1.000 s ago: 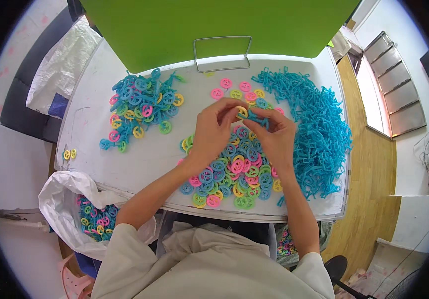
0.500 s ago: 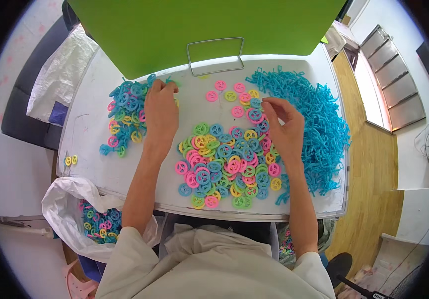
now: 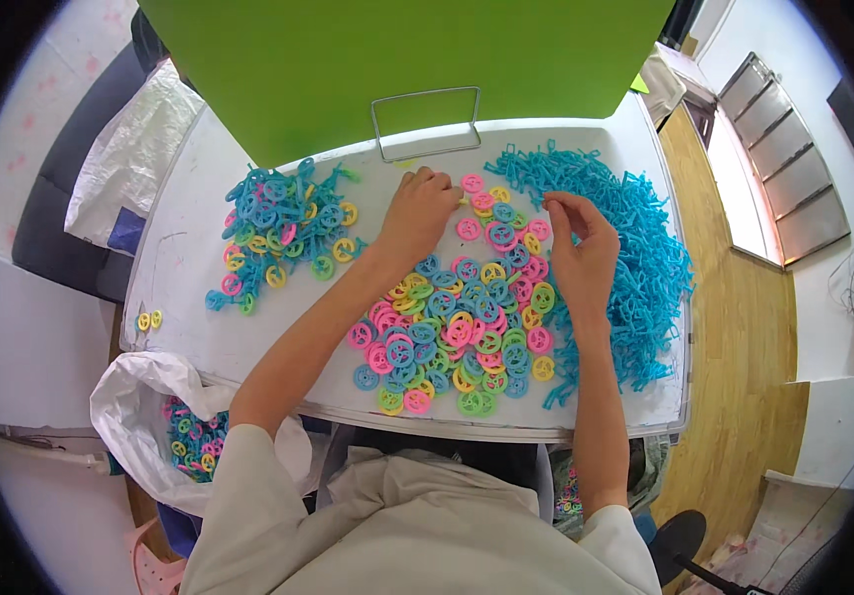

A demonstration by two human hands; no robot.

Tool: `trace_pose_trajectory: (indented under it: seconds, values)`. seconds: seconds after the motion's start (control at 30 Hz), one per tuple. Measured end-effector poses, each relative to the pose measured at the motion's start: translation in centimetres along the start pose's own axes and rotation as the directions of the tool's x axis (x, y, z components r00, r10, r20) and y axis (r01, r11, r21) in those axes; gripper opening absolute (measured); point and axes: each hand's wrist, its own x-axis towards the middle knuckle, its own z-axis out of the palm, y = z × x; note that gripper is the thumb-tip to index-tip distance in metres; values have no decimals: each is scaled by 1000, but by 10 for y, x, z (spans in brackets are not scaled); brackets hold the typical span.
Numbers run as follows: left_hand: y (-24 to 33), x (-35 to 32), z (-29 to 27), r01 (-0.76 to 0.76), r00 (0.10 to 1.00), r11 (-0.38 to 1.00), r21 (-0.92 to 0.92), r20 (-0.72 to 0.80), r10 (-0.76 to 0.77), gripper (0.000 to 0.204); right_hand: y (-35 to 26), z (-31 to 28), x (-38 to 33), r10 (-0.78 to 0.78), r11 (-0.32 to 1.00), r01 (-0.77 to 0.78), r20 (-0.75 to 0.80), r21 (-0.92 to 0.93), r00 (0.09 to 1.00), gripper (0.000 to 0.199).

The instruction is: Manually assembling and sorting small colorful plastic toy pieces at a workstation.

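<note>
My left hand [image 3: 419, 216] reaches over the middle of the white table, its fingers curled down on a small yellow-green plastic wheel [image 3: 464, 199], mostly hidden under the fingertips. To the right, my right hand [image 3: 586, 243] is raised, thumb and forefinger pinched together; what they hold, if anything, is too small to make out. Between my forearms spreads a heap of pink, yellow, green and blue plastic wheels [image 3: 457, 332]. Beside the right hand lies a big heap of blue plastic clip-like pieces [image 3: 635, 258]. On the left sits a pile of wheels with blue pieces among them [image 3: 283, 213].
A green panel [image 3: 407, 69] with a wire handle [image 3: 427, 124] stands at the table's back. Two yellow wheels [image 3: 149, 319] lie near the left edge. A white sack [image 3: 134, 416] holding more colourful pieces hangs below the front left, and another bag [image 3: 635, 476] sits at the front right.
My left hand has left the left pile and moved right to the loose wheels at mid-table. My right hand has shifted slightly right, away from the wheels.
</note>
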Motion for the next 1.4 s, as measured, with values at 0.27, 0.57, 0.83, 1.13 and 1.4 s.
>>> trace_pose_trajectory:
  seconds: [0.27,0.57,0.83,1.13,1.4]
  values:
    - [-53,-48,-142,357,928,905,-232,-19,-371,22,5,-13,6,-192,904,152,-61,-399,980,16]
    - [-245,-273,-247,730,663,639,243,-24,-748,18,15,-15,17,-119,791,208,190,-575,975,19]
    - [-227,-290,-217,644,724,662,384,-28,-689,20,42,19,58,113,554,59,145,-830,983,33]
    - [-21,-132,-134,26,985,998,61,169,-36,38,45,7,56,117,591,168,290,-789,950,34]
    - [-26,-121,-101,-21,964,982,190,264,-30,56,45,8,47,-16,507,300,339,-808,941,32]
